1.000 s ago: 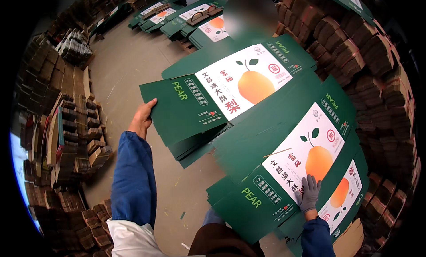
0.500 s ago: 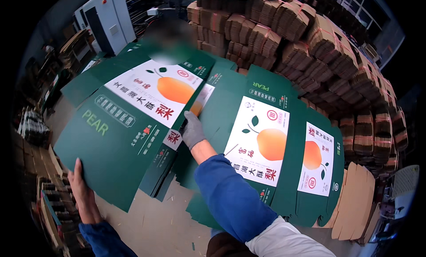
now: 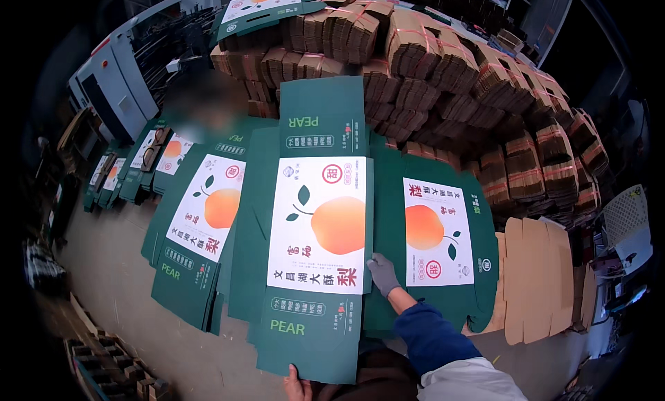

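Note:
A long green cardboard carton blank (image 3: pixel 305 345) with a white panel and an orange pear print lies in front of me, its near end by my body. At that near edge my left hand (image 3: pixel 296 385) is closed on the cardboard, thumb on top, the other fingers partly hidden. My right hand (image 3: pixel 383 273), in a grey glove, is closed at the blank's right edge, beside the white panel. Under and right of it spreads another green section (image 3: pixel 443 311) with an upside-down pear; I cannot tell whether both are one sheet.
A stack of green pear-printed blanks (image 3: pixel 187 276) stands at left, with more bundles (image 3: pixel 142 158) beyond. Strapped brown cardboard bundles (image 3: pixel 415 48) pile up at the back and right. Plain brown sheets (image 3: pixel 537 276) lie at right. A blurred person (image 3: pixel 204 107) is across the stacks.
Both hands have left the blank at the left, which now lies on the left stack, and have moved to the middle one. The view has turned to the right.

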`<action>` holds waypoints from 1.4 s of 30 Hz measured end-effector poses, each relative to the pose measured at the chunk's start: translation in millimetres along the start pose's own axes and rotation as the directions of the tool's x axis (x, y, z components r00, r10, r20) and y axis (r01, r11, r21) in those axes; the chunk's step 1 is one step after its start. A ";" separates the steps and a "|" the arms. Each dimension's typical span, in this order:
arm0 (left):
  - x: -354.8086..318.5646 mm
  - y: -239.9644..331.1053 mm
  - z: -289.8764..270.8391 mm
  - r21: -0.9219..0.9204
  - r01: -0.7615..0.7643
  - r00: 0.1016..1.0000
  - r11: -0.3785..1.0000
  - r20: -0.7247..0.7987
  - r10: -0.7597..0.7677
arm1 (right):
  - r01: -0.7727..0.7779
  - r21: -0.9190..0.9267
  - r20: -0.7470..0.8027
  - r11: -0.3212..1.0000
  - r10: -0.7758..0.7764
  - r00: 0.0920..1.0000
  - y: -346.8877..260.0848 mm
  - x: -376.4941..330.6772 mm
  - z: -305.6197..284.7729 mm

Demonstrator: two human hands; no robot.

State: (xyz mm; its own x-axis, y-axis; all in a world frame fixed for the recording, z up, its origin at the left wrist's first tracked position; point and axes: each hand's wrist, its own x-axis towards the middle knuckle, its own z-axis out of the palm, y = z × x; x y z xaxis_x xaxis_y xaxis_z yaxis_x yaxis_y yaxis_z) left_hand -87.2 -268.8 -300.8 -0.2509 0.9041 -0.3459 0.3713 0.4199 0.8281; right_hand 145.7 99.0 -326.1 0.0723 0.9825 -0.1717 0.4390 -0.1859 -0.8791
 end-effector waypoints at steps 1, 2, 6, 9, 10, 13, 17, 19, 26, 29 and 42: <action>-0.1 2.0 11.9 0.073 -0.037 0.999 0.997 0.013 0.036 | -0.031 -0.044 -0.015 0.999 0.031 0.999 17.2 2.6 -9.6; 0.5 7.4 21.4 0.100 -0.063 0.998 0.993 -0.009 0.065 | -0.064 -0.086 -0.029 0.994 0.062 0.998 31.3 4.2 -18.5; -13.4 29.6 42.3 0.120 -0.070 0.997 0.990 -0.019 0.073 | -0.145 -0.233 0.067 0.962 0.165 0.984 64.7 17.5 -42.0; -3.8 -7.7 46.7 0.118 -0.037 0.999 0.992 -0.006 0.038 | -0.133 -0.257 0.006 0.957 0.139 0.990 66.9 28.1 -33.8; -3.2 -24.7 42.7 0.135 -0.016 1.000 0.991 -0.014 0.018 | -0.152 -0.245 0.040 0.957 0.167 0.985 58.9 26.9 -27.0; -2.5 -20.5 48.6 0.228 -0.189 0.973 0.955 -0.089 0.214 | -0.204 -0.222 0.074 0.953 0.225 0.972 50.8 25.3 -35.9; -7.8 14.4 37.9 0.012 -0.030 0.998 0.999 -0.054 0.030 | -0.443 0.231 0.208 0.866 0.401 0.892 70.5 1.8 -52.0; -11.3 49.6 51.2 -0.126 0.022 0.999 0.992 -0.025 -0.025 | -0.302 0.170 0.078 0.938 0.292 0.953 116.4 -25.3 -93.0; -4.3 50.9 57.3 0.401 0.005 0.991 0.916 -0.125 0.049 | -0.288 0.556 -0.282 0.779 0.503 0.817 193.4 -139.1 -311.1; 1.3 89.8 90.9 0.412 -0.045 0.951 0.910 -0.261 0.166 | -0.551 0.115 -0.679 0.826 0.470 0.563 297.3 -218.6 -459.3; -5.8 342.8 584.7 0.004 -0.942 0.151 0.335 0.899 0.412 | -0.908 -0.065 -0.869 0.414 0.423 0.255 470.0 -333.0 -869.0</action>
State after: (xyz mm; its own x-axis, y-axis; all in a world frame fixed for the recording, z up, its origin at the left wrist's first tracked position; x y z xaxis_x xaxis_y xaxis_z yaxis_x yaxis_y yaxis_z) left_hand 564.2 -83.7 -272.9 0.9186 0.3805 -0.1072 0.3647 -0.7111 0.6011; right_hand 1106.2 -305.2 -295.6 0.9828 0.1826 -0.0288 0.1747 -0.9682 -0.1793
